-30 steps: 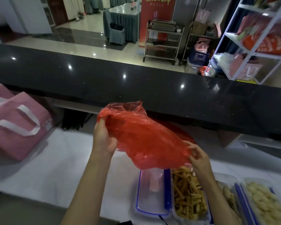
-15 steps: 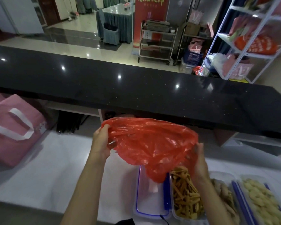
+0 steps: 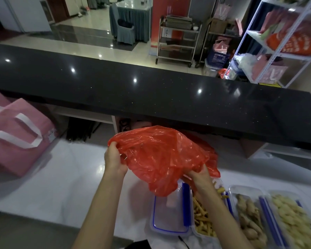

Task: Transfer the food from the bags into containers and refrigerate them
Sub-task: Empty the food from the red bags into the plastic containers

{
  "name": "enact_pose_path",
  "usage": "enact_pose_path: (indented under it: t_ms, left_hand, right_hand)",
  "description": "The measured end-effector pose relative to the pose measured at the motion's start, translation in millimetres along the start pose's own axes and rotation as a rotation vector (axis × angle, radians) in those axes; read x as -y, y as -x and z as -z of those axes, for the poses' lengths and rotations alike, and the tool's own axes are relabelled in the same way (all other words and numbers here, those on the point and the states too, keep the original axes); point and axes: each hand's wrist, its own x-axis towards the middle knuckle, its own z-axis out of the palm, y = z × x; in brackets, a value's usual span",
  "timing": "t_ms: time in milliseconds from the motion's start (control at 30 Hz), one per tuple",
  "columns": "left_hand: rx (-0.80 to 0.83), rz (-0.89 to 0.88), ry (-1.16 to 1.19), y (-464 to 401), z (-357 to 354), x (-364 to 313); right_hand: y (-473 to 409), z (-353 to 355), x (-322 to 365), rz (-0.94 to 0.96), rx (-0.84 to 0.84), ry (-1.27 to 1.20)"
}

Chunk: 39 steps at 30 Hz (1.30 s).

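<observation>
Standing at a white counter [image 3: 48,178], you face a long black bar top [image 3: 151,97] with a tiled hall, a steel trolley [image 3: 178,40] and white shelving [image 3: 276,56] beyond. Pink bags [image 3: 16,139] sit on the counter to your left. Your left hand [image 3: 115,159] grips the near-left edge of a crumpled red plastic bag [image 3: 162,157]; your right hand [image 3: 198,177] grips its lower right side. You hold the bag up above a clear lid [image 3: 169,214] and a container of fried sticks [image 3: 204,220]. Two more filled containers [image 3: 250,214] lie to the right.
</observation>
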Motion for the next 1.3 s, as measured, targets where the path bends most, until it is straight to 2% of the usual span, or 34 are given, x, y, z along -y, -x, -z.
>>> enact_pose_path:
  t_ms: [100,267,400,500,600,700,767,933,1100,1300]
  left_hand:
    - [-0.044,-0.029,-0.002,-2.8,8.8,-2.3]
    - [-0.117,-0.059,0.046,-8.6,22.4,-11.5]
    - [-0.071,-0.04,-0.002,-15.6,31.7,-12.1]
    - [0.031,-0.003,-0.105,-17.1,36.3,-12.7]
    - [0.215,0.013,-0.271,-16.5,44.5,-19.0]
    - [0.425,-0.015,-0.45,-18.7,56.3,-28.3]
    - [0.502,-0.036,-0.503,-20.6,61.6,-32.2]
    - [0.557,-0.014,-0.392,-23.5,67.8,-29.2]
    - [0.459,-0.02,-0.248,-30.3,62.0,-16.2]
    - [0.449,-0.042,-0.161,-39.9,41.5,-6.0]
  right_hand:
    - [-6.7,9.7,-4.3,-0.015,-0.091,0.038]
    - [-7.8,43.0,3.4,0.115,-0.311,0.074]
    - [-10.4,68.6,15.7,0.178,-0.371,0.11]
    - [-14.8,85.4,22.4,0.174,-0.398,0.196]
    - [-22.4,104.1,21.9,0.138,-0.473,0.241]
    - [-29.5,116.0,18.2,0.07,-0.477,0.184]
    - [-29.5,114.5,18.9,0.011,-0.444,0.078]
    - [-25.1,108.1,20.7,-0.115,-0.4,-0.107]
    - [-27.5,111.3,28.1,-0.129,-0.421,-0.102]
    - [-40.2,117.8,37.1,-0.117,-0.409,-0.149]
